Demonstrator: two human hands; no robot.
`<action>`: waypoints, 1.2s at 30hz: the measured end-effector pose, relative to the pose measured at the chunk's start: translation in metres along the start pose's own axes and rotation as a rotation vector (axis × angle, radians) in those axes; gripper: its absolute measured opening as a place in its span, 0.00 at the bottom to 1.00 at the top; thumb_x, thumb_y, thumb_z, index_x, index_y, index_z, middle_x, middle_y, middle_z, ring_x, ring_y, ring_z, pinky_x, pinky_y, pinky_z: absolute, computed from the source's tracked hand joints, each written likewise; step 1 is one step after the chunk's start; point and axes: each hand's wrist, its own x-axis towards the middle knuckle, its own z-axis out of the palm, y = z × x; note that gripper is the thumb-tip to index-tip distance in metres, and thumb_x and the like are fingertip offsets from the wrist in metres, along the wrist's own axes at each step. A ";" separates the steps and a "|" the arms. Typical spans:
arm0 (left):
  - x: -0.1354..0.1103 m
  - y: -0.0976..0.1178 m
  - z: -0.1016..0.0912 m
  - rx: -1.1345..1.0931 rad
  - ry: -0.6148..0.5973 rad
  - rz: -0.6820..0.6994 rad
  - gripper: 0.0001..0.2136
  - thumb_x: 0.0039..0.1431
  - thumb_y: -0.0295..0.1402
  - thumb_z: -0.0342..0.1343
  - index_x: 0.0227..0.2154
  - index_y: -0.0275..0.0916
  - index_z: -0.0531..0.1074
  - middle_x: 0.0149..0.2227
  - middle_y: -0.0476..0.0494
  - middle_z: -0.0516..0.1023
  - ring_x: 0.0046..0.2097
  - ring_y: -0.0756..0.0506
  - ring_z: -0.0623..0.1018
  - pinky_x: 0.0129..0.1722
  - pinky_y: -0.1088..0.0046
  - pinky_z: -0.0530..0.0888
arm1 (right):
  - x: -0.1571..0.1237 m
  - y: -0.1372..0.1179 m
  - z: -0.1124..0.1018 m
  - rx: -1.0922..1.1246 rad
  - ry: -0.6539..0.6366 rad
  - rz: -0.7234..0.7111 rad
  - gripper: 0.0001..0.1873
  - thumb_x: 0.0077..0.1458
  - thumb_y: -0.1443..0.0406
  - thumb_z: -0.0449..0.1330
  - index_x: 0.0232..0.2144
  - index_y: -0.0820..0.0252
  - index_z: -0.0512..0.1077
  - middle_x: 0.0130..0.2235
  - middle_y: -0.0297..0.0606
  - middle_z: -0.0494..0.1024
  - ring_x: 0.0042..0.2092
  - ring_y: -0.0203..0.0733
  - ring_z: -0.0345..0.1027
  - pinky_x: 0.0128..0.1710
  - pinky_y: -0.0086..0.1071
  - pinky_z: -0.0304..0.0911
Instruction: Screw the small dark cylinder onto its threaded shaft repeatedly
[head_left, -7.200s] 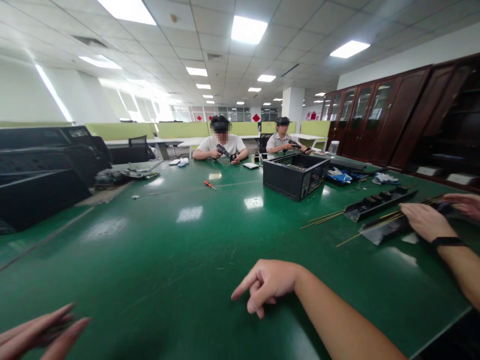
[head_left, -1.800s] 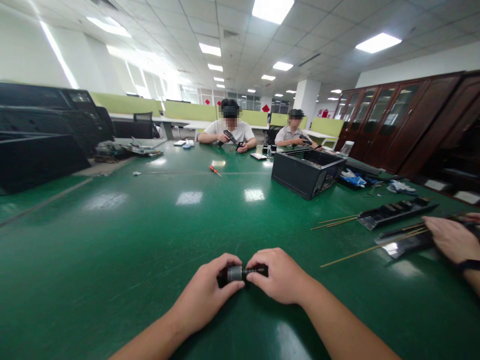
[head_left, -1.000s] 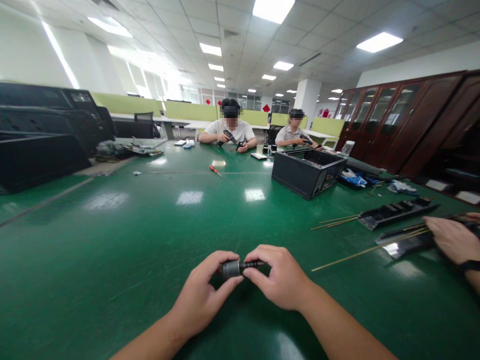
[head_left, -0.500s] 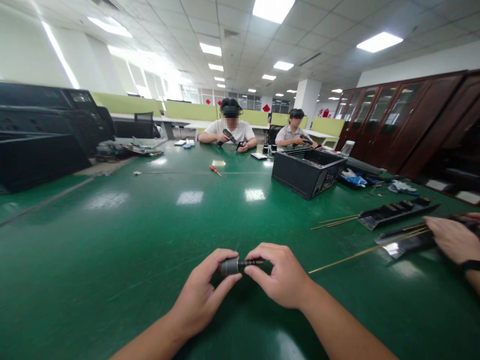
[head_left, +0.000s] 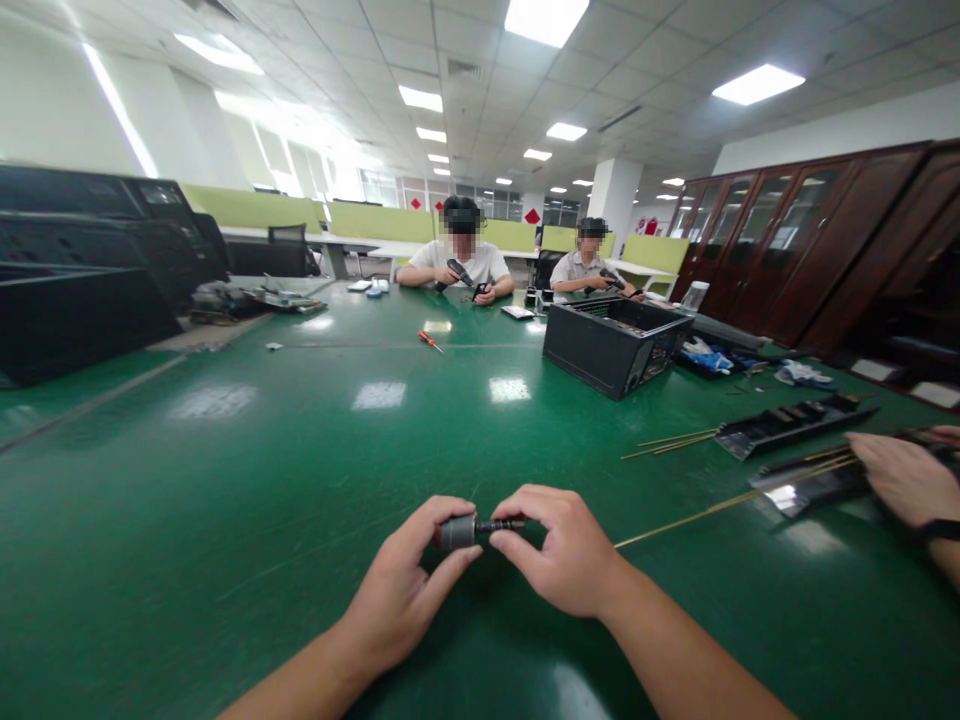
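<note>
My left hand (head_left: 397, 580) has its thumb and fingers closed round a short grey cylinder (head_left: 457, 532), which lies sideways above the green table. From the cylinder's right end sticks out a dark, ringed shaft (head_left: 499, 525). My right hand (head_left: 566, 550) pinches this shaft between thumb and fingertips, close to my left fingertips. The cylinder's left end is partly covered by my left hand and shows a reddish patch. Whether cylinder and shaft are one piece I cannot tell.
A red screwdriver (head_left: 430, 341) lies farther back on the green table (head_left: 300, 450). An open black computer case (head_left: 592, 345) stands right of centre. Thin brass-coloured rods (head_left: 697, 519) and black metal trays (head_left: 787, 425) lie at right, beside another person's hand (head_left: 900, 475). Two people sit opposite.
Both hands keep their hold on the cylinder and shaft with barely any movement. The other person's hand at right has hardly moved either.
</note>
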 end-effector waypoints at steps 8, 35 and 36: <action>0.002 0.000 0.000 0.005 0.002 -0.025 0.10 0.63 0.36 0.57 0.47 0.43 0.71 0.44 0.46 0.77 0.46 0.45 0.77 0.49 0.73 0.73 | 0.000 0.000 -0.001 -0.009 -0.002 0.001 0.03 0.58 0.65 0.63 0.36 0.56 0.77 0.34 0.35 0.79 0.36 0.40 0.73 0.39 0.31 0.64; 0.002 -0.002 -0.001 0.037 0.052 0.038 0.10 0.64 0.34 0.58 0.47 0.46 0.70 0.45 0.50 0.77 0.46 0.49 0.77 0.50 0.77 0.72 | 0.000 0.003 -0.006 0.005 0.023 -0.027 0.02 0.57 0.67 0.63 0.34 0.57 0.77 0.33 0.35 0.79 0.35 0.40 0.73 0.39 0.32 0.64; 0.002 -0.002 -0.001 0.040 0.054 0.043 0.11 0.63 0.34 0.58 0.48 0.47 0.70 0.45 0.50 0.77 0.46 0.49 0.77 0.50 0.77 0.73 | 0.000 0.003 -0.006 0.009 0.024 -0.029 0.02 0.56 0.67 0.63 0.34 0.58 0.77 0.33 0.35 0.79 0.35 0.40 0.73 0.39 0.32 0.64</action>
